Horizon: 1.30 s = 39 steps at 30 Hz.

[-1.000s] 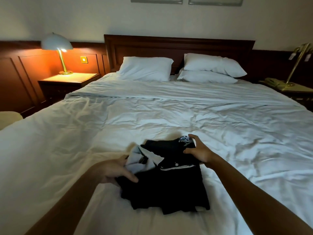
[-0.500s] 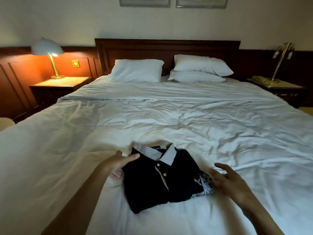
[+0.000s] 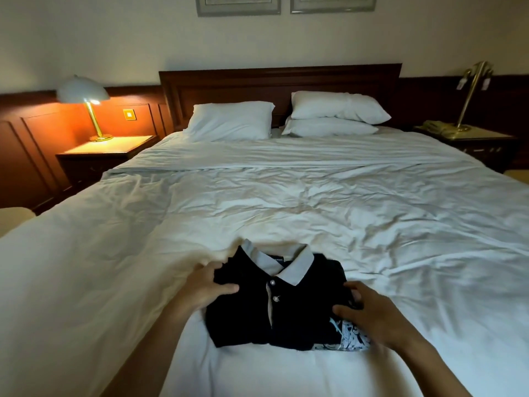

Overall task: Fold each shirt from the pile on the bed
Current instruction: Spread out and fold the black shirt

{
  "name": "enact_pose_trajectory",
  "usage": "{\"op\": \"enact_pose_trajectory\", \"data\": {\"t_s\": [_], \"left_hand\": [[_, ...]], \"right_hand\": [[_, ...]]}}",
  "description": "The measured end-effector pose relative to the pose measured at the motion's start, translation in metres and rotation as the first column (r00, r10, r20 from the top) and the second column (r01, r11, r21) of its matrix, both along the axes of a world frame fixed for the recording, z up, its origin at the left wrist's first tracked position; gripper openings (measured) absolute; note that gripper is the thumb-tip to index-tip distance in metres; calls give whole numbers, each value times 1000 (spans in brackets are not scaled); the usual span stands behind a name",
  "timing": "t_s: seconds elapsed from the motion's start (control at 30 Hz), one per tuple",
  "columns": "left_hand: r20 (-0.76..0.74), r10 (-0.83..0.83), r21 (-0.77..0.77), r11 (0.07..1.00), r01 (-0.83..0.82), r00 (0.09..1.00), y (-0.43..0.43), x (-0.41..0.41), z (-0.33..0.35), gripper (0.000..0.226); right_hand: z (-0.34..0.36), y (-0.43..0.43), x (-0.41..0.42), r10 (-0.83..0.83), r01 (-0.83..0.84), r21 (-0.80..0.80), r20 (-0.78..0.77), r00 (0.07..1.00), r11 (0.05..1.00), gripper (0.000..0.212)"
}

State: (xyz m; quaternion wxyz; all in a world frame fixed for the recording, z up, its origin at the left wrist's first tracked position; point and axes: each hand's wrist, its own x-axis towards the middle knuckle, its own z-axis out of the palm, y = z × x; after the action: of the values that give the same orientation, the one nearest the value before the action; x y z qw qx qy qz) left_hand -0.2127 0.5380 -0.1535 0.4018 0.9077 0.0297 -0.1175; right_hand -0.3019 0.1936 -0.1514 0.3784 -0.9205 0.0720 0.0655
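Two hands frame a folded black polo shirt (image 3: 300, 316), which lies at the near end of the bed (image 3: 315, 219), its collar toward the pillows. Our left hand (image 3: 209, 285) grips its left shoulder, thumb on top and fingers curled round a bunch of cloth. Our right hand (image 3: 372, 313) lies on the right edge, thumb on the cloth and fingers bent; whether it pinches anything we cannot tell. Inside the grey collar (image 3: 297, 267) sits a dark neck label (image 3: 276, 259), its writing too small to read. A black-and-white printed patch (image 3: 350, 336) shows at the shirt's near right corner, partly under our right hand. Beyond, rumpled white bedding runs to three pillows (image 3: 229, 120) against a dark headboard (image 3: 280, 81). A lit lamp (image 3: 86, 96) stands on the left nightstand (image 3: 108, 150); a brass lamp (image 3: 472, 90) and a telephone (image 3: 438, 128) stand on the right one. Two framed pictures (image 3: 237, 5) are cut off at the top.
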Motion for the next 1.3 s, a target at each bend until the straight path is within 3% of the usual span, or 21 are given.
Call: {"op": "enact_pose_trajectory", "data": {"t_s": [0.07, 0.13, 0.17, 0.27, 0.33, 0.37, 0.47, 0.53, 0.57, 0.67, 0.77, 0.83, 0.9, 1.03, 1.13, 1.3], "left_hand": [[230, -37, 151, 989, 2, 972, -11, 17, 7, 66], [444, -245, 294, 948, 118, 862, -28, 39, 13, 48], [463, -387, 395, 896, 205, 797, -38, 48, 18, 51], [177, -692, 629, 627, 460, 700, -53, 73, 21, 68], [10, -743, 695, 487, 529, 670, -51, 86, 16, 68], [-3, -753, 713, 459, 529, 658, -48, 89, 15, 62], [243, -817, 721, 513, 466, 524, -32, 90, 11, 22], [477, -770, 655, 633, 412, 424, -13, 84, 5, 23], [552, -721, 592, 693, 412, 419, -3, 79, 0, 23], [569, -641, 459, 768, 447, 516, 22, 65, -22, 12], [509, -508, 215, 856, 469, 695, 28, 57, -29, 22], [376, -330, -9, 933, 360, 866, 20, 59, -24, 26], [209, -184, -104, 972, 209, 960, 11, 69, -22, 32], [118, -7, 12, 1000, 5, 993, -11, 83, -20, 57], [163, 35, 147, 987, -59, 986, -26, 87, -13, 70], [259, 10, 234, 969, -73, 966, -32, 101, -7, 42]], "right_hand": [[0, 3, 17, -20, 42, -134, 165, 986, 990, 51], [7, 14, 41, 42, 3, -143, 312, 949, 990, 40], [8, 20, 54, 107, -50, -170, 349, 931, 984, 37], [6, 40, 84, 299, -208, -309, 287, 910, 928, 36], [0, 46, 93, 370, -278, -387, 189, 910, 879, 39], [-3, 47, 94, 393, -299, -419, 157, 906, 857, 39], [-10, 39, 93, 423, -327, -442, 137, 896, 835, 41], [-13, 32, 93, 428, -329, -439, 147, 892, 836, 44], [-13, 30, 94, 433, -335, -441, 142, 890, 833, 44], [-14, 30, 97, 438, -348, -451, 108, 893, 822, 39], [-10, 44, 101, 413, -274, -480, 209, 887, 833, 29], [-7, 64, 102, 421, -276, -405, 330, 845, 871, 28], [-7, 88, 105, 471, -363, -325, 371, 800, 873, 32], [-9, 125, 113, 397, -385, -104, 336, 854, 917, 34], [-10, 133, 117, 417, -405, -101, 272, 867, 909, 25], [-23, 136, 115, 450, -438, -112, 323, 833, 892, 9]]}}
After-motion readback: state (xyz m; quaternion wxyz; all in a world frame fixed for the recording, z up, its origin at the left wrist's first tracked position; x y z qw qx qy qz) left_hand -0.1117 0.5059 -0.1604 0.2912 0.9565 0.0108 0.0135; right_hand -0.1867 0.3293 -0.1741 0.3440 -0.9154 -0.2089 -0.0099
